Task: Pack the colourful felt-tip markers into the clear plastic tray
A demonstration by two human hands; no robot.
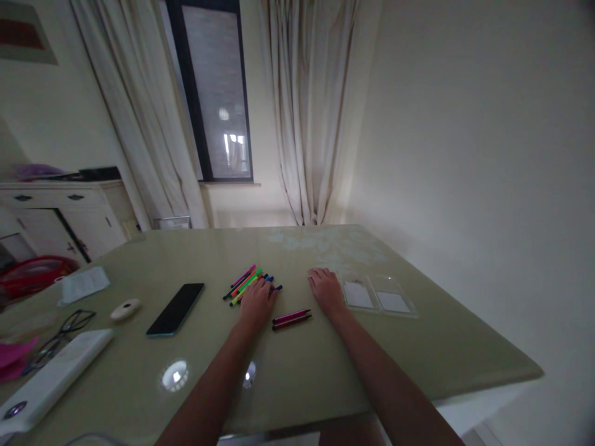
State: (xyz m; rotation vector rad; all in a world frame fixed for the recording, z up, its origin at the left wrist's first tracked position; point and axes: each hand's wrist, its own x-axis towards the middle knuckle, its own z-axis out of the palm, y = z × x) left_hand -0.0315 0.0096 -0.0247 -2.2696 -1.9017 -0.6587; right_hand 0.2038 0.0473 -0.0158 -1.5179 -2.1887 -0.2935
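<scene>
A loose pile of coloured felt-tip markers [240, 286], with pink, orange, green, yellow and dark ones, lies on the table. My left hand [256, 302] is at the right side of this pile, its fingers curled down around a blue marker [278, 288] whose end sticks out past them. Part of the pile is hidden under that hand. Two dark pink markers [291, 319] lie side by side between my forearms. My right hand [326, 288] rests palm down on the tabletop, fingers stretched out and holding nothing, just left of two clear plastic card holders [357, 295].
On the left of the table [223, 359] lie a black phone [176, 309], a white oval object [125, 309], glasses [65, 331], a long white device [56, 378] and a pale packet [84, 284]. A wall [474, 155] borders the right side.
</scene>
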